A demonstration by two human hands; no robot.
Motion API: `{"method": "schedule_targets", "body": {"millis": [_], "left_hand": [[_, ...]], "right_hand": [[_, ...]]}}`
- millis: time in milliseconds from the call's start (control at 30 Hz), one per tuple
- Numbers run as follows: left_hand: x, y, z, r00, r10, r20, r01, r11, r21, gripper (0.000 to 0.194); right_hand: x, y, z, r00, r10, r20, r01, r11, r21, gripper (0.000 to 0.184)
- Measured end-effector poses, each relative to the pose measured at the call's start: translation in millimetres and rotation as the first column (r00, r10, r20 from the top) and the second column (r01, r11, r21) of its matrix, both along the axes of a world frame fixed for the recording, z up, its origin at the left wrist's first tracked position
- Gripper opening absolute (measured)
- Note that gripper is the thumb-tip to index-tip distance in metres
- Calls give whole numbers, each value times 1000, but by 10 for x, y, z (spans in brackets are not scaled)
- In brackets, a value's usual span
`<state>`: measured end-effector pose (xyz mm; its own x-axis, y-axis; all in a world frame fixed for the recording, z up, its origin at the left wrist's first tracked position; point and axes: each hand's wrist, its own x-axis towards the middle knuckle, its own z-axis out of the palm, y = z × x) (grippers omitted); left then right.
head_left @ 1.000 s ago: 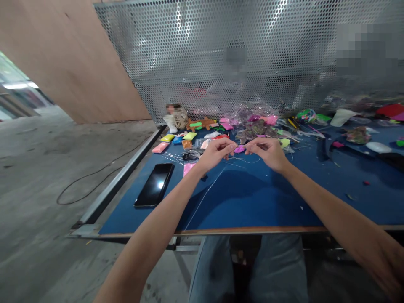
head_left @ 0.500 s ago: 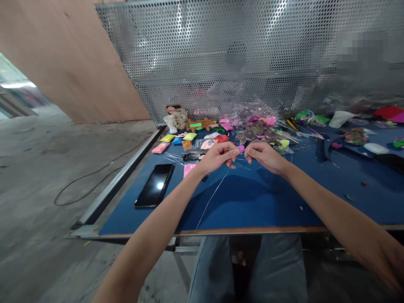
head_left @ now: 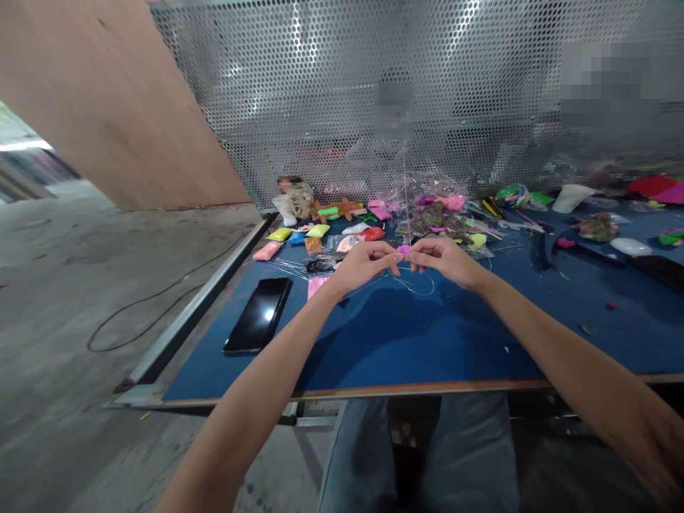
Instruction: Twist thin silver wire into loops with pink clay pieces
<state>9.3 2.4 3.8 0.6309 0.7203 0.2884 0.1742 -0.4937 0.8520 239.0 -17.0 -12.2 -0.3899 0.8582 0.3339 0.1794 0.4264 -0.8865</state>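
Note:
My left hand (head_left: pixel 366 267) pinches a small purple piece (head_left: pixel 404 250), perhaps soft clay, between thumb and fingertips above the blue tabletop. Right beside it, my right hand (head_left: pixel 447 262) is closed in a pinch on a thin, pale wire (head_left: pixel 407 192). That wire stands up from between the fingertips, and a thin loop curves below the hands. The fingertips nearly meet, partly hiding the purple piece. Behind the hands lies a brown, mossy-looking clump (head_left: pixel 438 221) among clear plastic wrap (head_left: pixel 422 187).
A dark phone (head_left: pixel 257 315) lies left on the blue table (head_left: pixel 406 349). Colourful packets (head_left: pixel 318 231) and a tan woven ball (head_left: pixel 303 201) sit at the back left. Rightward are a white cup (head_left: pixel 573 198) and dark strips. A perforated metal panel (head_left: pixel 331 92) stands behind.
My right hand has come in against the purple piece, closing the small gap. The thin wire now stands upright from the fingertips; earlier a strand slanted down towards the table's front edge.

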Motion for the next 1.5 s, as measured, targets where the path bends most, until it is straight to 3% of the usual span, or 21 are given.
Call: {"method": "schedule_targets", "body": {"millis": [300,400,467,533,633,767,867,1067,1300,1400,1500], "left_hand": [[-35,65,-21,997,-62,-50,61,998,-7,39],[-32,78,-33,997,-71,-24,70,997,-32,40],[-27,75,-34,998,-50,32,51,997,-61,40],[-23,61,-29,995,-39,90,51,990,-131,40],[-14,17,-12,987,-59,147,94,965,-244,41],[18,-49,-3,979,-69,193,121,956,-269,42],[45,-69,-15,976,-60,208,116,957,-266,43],[44,-71,-19,963,-73,259,153,940,-306,40],[16,-91,-1,941,-155,300,297,802,-518,38],[35,-87,-35,921,-185,342,356,758,-547,41],[49,-79,-72,915,-183,358,360,770,-527,44]], "right_hand": [[5,39,-66,999,15,44,-15,1000,3,26],[-7,26,-77,993,-113,39,107,985,133,27],[-4,3,-60,971,-235,47,212,932,293,36],[14,-23,-24,950,-304,78,239,862,448,43],[53,-50,41,935,-326,140,178,773,608,36],[75,-48,79,925,-329,189,99,691,716,22],[66,-35,61,935,-292,201,66,700,711,17],[26,-65,14,962,-177,207,10,783,622,11],[-82,-245,63,974,-180,140,80,844,530,18],[-97,-290,95,979,-176,105,89,828,554,21],[-81,-302,134,976,-170,138,56,803,594,24]]}}
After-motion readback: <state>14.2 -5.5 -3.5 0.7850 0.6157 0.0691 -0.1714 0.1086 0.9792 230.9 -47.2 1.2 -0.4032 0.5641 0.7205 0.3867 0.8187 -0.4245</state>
